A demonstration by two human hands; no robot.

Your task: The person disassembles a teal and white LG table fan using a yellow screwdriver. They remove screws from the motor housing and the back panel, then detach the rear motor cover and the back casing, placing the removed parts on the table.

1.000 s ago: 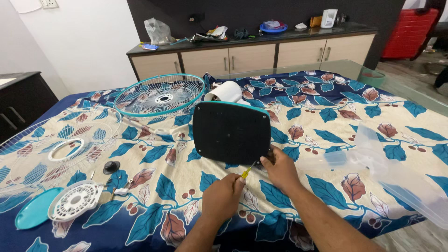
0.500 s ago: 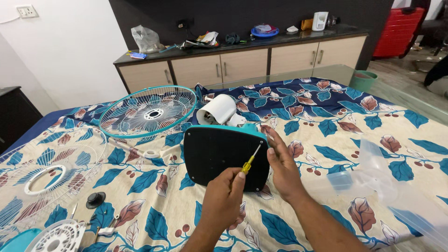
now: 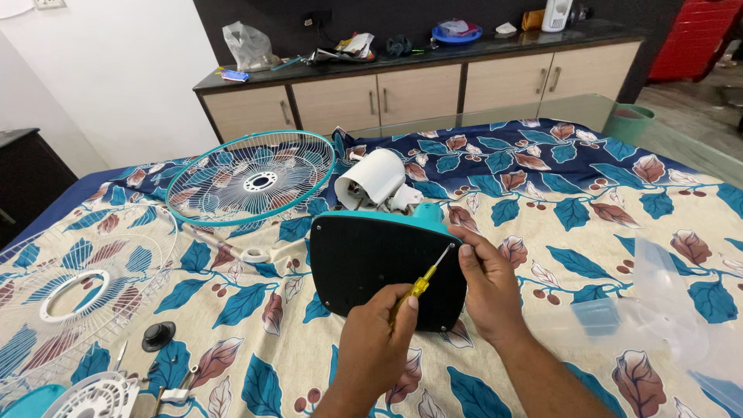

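Observation:
A black square fan base [image 3: 371, 259] with a teal rim stands tilted on its edge on the leaf-patterned cloth. My left hand [image 3: 377, 333] holds a small yellow-handled screwdriver [image 3: 422, 280], its tip at the base's upper right corner. My right hand [image 3: 487, 282] grips the base's right edge, thumb near the screwdriver tip. A white motor housing [image 3: 373, 176] lies just behind the base.
A teal-rimmed fan grille [image 3: 251, 178] and a white grille [image 3: 73, 282] lie at left. A black knob [image 3: 158, 335], a white cover [image 3: 97, 395] and small parts sit at lower left. A clear fan blade [image 3: 658, 310] lies at right. A cluttered cabinet [image 3: 418, 81] stands behind.
My hands rose from the base's lower right corner to its upper right corner. The screwdriver tip now points at that upper corner. The view shifted slightly.

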